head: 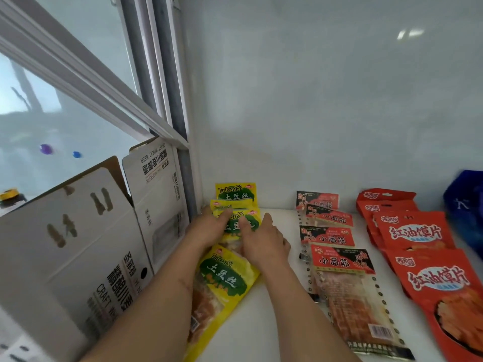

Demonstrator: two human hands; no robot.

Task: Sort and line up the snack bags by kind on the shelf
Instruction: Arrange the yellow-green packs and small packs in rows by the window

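Three rows of snack bags lie on the white shelf (274,304). Yellow bags (224,280) run along the left side into the corner. Red-and-black clear bags (339,265) form the middle row. Plain red bags (418,233) overlap on the right. My left hand (209,228) and my right hand (264,241) both press on one yellow bag (236,224) in the middle of the yellow row, thumbs on its green label and fingers at its sides. Whether the fingers curl under it is hidden.
An open white cardboard box (86,246) stands to the left of the shelf. A window frame (167,105) rises behind it. The shelf's back wall (326,113) is white. A dark blue bag (467,205) sits at the far right edge.
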